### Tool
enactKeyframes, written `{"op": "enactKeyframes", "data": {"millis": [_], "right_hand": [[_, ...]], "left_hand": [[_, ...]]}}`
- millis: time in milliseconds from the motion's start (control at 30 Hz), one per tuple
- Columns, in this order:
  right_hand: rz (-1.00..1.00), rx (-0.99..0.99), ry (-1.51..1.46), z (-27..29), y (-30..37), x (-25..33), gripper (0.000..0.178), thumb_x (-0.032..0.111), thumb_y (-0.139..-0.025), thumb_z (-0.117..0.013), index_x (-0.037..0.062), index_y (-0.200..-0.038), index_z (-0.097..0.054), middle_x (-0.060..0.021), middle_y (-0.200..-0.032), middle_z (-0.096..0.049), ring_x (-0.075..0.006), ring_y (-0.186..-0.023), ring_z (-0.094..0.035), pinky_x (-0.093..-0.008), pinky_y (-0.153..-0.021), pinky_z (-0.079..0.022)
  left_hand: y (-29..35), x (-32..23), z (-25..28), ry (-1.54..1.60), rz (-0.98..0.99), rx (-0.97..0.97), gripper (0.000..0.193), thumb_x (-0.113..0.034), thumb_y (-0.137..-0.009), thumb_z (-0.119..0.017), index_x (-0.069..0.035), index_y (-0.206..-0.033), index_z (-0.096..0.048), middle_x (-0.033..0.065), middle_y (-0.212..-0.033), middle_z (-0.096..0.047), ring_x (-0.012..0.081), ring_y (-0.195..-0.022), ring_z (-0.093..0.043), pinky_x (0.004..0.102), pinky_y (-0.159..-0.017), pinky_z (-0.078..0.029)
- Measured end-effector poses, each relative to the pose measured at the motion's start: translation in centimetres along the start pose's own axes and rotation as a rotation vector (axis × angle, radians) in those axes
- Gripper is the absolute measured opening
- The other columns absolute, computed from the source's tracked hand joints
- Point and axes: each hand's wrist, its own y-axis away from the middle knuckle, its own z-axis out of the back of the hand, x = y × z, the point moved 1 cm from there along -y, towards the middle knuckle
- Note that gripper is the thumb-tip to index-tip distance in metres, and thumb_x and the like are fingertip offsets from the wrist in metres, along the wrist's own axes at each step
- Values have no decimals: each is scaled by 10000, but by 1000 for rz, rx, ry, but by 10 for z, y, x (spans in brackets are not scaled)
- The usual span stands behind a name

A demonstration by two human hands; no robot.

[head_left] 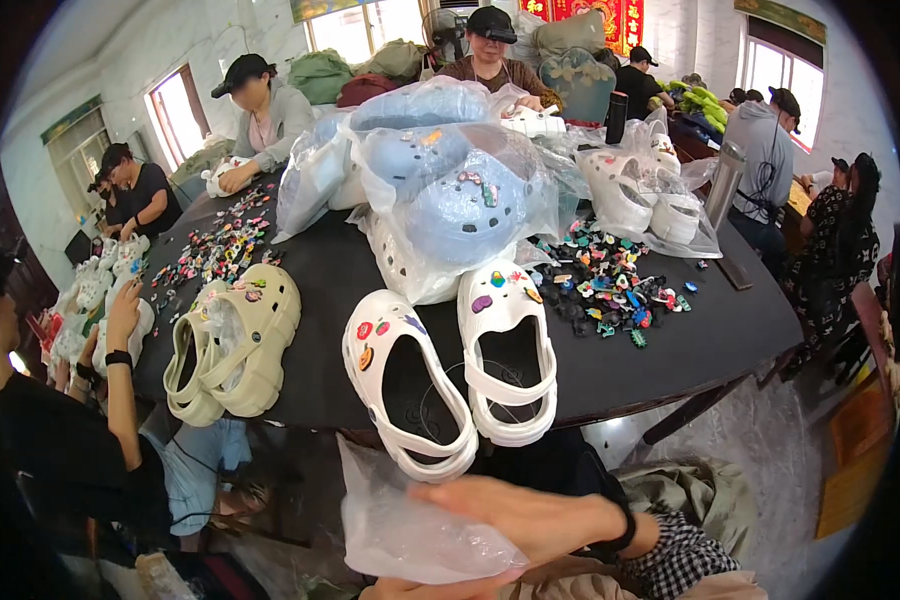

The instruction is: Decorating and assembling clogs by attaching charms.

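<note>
A clear plastic bag (395, 525) is between my two hands at the lower edge. My right hand (545, 515) reaches across from the right, its fingers long and close together against the film. Below the bag, my left hand (435, 590) shows only in part and grips its lower side. Just beyond, a pair of white clogs stands on the black table (690, 345), heels toward me: the left clog (362, 378) and the right clog (467, 352). Colourful charms sit on their toes, and thin clear loops show at their openings.
Bagged pale-blue clogs (450, 180) are heaped behind the pair. Loose charms lie in piles right (610, 285) and left (220, 240). Beige clogs (260, 325) stand at left, bagged white clogs (640, 195) and a steel flask (725, 185) at right. Several people work around the table.
</note>
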Motion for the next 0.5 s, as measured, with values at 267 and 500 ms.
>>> {"op": "enactKeyframes", "data": {"millis": [267, 500], "right_hand": [[-273, -359, -360, -21, 28, -20, 580, 84, -754, -554, -8, -1327, -542, -250, -1316, -570, -403, -1202, -573, -450, -1024, -436], [-133, -511, -471, 7, 24, -1, 285, 213, -779, -736, 58, -1017, -748, -208, -1284, -588, -320, -1159, -590, -406, -1016, -430]], "left_hand": [[15, 8, 25, -434, 35, -205, 797, -303, -792, -808, 13, -1420, -432, 253, -1361, -487, 393, -1259, -492, 452, -1052, -380], [27, 18, 2, -395, 513, 114, 1023, -418, -755, -817, 36, -1489, -268, 250, -1460, -404, 379, -1381, -362, 439, -1122, -305]]}}
